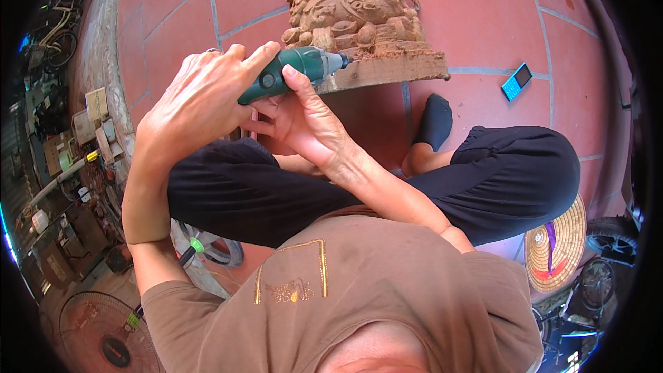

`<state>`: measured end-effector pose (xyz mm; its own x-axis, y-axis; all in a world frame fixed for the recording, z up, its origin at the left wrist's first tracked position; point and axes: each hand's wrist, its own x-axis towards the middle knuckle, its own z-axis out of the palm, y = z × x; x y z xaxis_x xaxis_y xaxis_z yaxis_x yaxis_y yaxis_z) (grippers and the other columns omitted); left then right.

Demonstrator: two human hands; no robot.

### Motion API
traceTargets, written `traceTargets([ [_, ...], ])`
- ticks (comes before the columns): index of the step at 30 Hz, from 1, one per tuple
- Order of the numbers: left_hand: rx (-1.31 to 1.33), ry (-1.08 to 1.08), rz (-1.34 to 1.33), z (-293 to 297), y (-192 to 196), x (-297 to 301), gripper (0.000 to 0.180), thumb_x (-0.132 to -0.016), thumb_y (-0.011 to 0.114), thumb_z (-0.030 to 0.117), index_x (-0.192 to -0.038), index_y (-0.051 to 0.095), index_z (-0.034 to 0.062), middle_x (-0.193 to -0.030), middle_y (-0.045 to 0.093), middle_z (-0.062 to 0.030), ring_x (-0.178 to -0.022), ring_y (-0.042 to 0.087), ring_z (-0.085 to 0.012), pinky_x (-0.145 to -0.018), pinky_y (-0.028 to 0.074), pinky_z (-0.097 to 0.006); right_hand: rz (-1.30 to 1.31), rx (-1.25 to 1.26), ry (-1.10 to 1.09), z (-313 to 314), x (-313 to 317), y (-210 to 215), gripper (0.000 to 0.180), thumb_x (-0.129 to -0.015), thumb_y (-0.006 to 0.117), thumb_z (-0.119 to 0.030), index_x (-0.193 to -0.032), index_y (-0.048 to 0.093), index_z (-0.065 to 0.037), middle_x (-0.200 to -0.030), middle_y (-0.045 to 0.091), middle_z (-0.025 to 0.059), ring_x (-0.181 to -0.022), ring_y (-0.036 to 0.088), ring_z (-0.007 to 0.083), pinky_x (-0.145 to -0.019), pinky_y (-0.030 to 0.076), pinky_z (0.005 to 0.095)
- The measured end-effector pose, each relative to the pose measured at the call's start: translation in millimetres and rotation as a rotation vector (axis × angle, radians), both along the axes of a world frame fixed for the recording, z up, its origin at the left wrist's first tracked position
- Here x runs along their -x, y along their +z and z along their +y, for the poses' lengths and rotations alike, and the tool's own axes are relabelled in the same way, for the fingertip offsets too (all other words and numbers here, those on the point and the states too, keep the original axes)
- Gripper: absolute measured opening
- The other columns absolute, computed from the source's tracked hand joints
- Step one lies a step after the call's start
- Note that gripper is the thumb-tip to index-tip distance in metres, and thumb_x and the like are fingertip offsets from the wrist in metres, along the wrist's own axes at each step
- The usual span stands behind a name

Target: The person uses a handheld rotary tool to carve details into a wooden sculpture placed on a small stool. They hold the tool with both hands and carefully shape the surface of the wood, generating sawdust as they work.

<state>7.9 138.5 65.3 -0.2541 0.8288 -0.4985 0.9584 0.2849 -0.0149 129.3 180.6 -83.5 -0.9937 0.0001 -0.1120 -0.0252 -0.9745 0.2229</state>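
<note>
Your brown shirt (387, 283) is filling the near frame; both hands, left hand (200, 100) and right hand (307, 121), are gripping the green rotary tool (293, 69), closed around it, working the wooden carving (352, 10)'s near-left base. Relief looks mostly cut; base still rough.

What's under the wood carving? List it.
A wooden plank lies under the carving, with red floor tiles beneath. The green rotary tool, held by both the left hand and right hand, covers the plank's left end.

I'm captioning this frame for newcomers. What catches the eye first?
The ornate wooden carving at top centre, standing on red floor tiles. Just below it, the left hand and right hand grip a green rotary tool whose tip meets the carving's base.
</note>
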Motion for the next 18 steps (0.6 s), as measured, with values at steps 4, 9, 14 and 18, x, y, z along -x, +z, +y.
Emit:
traceTargets([
  [4, 0.007, 0.000, -0.004, -3, 2, 1, 0.073, -0.070, 0.067, 0.010, -0.141, 0.049, 0.0091, -0.103, 0.063, -0.0176, -0.098, 0.062, -0.0387, -0.086, 0.046, -0.045, -0.047, -0.018, -0.004, -3, 0, 4, 0.047, -0.093, 0.070, -0.040, -0.129, 0.053, -0.016, -0.125, 0.063, 0.0046, -0.121, 0.058, 0.0215, -0.104, 0.046, 0.0505],
  [9, 0.047, 0.045, 0.002, -5, 6, -1, 0.074, -0.070, 0.067, 0.009, -0.142, 0.049, 0.0100, -0.104, 0.063, -0.0175, -0.100, 0.062, -0.0387, -0.088, 0.046, -0.045, -0.031, -0.003, 0.011, -6, 0, 5, 0.045, -0.093, 0.070, -0.040, -0.128, 0.053, -0.015, -0.124, 0.064, 0.0043, -0.120, 0.058, 0.0216, -0.104, 0.046, 0.0511],
  [14, 0.053, 0.064, 0.015, -12, 6, 0, 0.074, -0.070, 0.069, 0.010, -0.141, 0.049, 0.0100, -0.104, 0.063, -0.0177, -0.101, 0.062, -0.0385, -0.089, 0.046, -0.045, -0.016, -0.002, 0.021, -10, 1, 9, 0.046, -0.093, 0.070, -0.040, -0.128, 0.054, -0.015, -0.122, 0.064, 0.0038, -0.119, 0.059, 0.0211, -0.103, 0.047, 0.0526],
  [18, 0.068, 0.084, 0.017, -15, 9, -1, 0.075, -0.068, 0.070, 0.009, -0.141, 0.050, 0.0097, -0.104, 0.064, -0.0178, -0.101, 0.062, -0.0389, -0.088, 0.047, -0.045, -0.013, 0.008, 0.044, -18, 5, 3, 0.047, -0.092, 0.071, -0.041, -0.127, 0.054, -0.015, -0.120, 0.064, 0.0033, -0.119, 0.059, 0.0211, -0.103, 0.047, 0.0538],
])
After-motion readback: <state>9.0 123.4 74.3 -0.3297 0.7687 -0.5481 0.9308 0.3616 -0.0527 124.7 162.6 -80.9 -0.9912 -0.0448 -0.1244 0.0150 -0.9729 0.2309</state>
